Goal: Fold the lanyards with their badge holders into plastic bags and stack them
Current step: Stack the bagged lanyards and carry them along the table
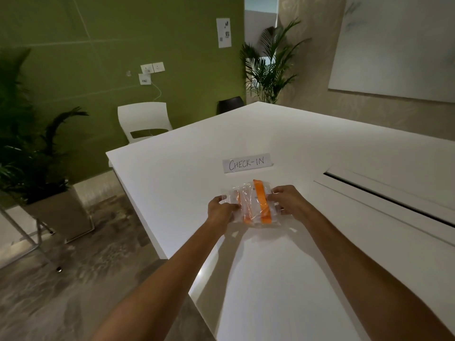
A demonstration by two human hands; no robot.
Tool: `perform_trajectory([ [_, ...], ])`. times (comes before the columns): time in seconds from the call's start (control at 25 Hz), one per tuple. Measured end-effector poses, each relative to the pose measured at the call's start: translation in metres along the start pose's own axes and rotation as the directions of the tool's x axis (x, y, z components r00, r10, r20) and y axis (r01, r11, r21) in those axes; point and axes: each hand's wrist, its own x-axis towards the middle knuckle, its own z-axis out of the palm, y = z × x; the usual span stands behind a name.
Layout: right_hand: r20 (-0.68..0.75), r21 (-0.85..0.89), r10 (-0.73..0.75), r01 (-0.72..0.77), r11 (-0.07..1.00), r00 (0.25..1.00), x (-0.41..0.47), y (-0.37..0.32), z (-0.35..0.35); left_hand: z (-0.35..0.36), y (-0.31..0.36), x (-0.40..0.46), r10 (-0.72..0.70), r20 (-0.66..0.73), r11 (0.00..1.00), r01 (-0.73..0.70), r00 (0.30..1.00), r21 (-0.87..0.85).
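Big white surface (283, 267) takes up most of the shot, with a handwritten CHECK-IN sign (247, 163) lying flat on it. Just in front of the sign sits a small pile of clear plastic bags (251, 205) with orange lanyards (263, 205) folded up inside. Left hand (219, 209) pinches the left edge of the pile, fingers closed on the plastic. Right hand (289, 200) grips the right edge the same way.
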Motion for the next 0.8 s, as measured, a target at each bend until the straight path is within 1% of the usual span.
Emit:
perform_trajectory([
  [0.16, -0.053, 0.012, 0.013, -0.013, 1.0, 0.999, 0.033, -0.002, 0.005, 0.004, 0.008, 0.032, -0.002, 0.016, 1.0, 0.002, 1.0, 0.021],
  [0.32, -0.112, -0.058, 0.035, -0.041, 0.997, 0.993, 0.059, 0.0, 0.008, 0.008, 0.012, 0.057, -0.021, 0.008, 0.999, 0.021, 1.0, 0.049],
  [0.44, -0.1, -0.118, 0.027, -0.039, 0.992, 0.995, 0.073, 0.0, 0.007, 0.008, 0.014, 0.068, -0.013, 0.002, 0.998, 0.013, 1.0, 0.056],
  [0.56, -0.098, -0.15, 0.036, -0.05, 0.987, 0.995, 0.084, 0.002, 0.003, 0.006, 0.012, 0.078, -0.017, 0.026, 0.999, 0.016, 0.999, 0.042],
  [0.6, -0.098, -0.146, 0.038, -0.052, 0.988, 0.994, 0.088, 0.002, 0.002, 0.005, 0.011, 0.081, -0.013, 0.025, 0.998, 0.011, 1.0, 0.059],
  [0.68, -0.101, -0.135, 0.034, -0.048, 0.99, 0.994, 0.096, 0.002, -0.002, 0.003, 0.01, 0.086, 0.016, -0.005, 0.989, -0.015, 1.0, 0.147],
  [0.8, -0.121, -0.225, 0.015, -0.043, 0.973, 0.992, 0.105, 0.002, -0.005, -0.004, 0.009, 0.092, 0.063, -0.035, 0.971, -0.053, 0.997, 0.234],
])
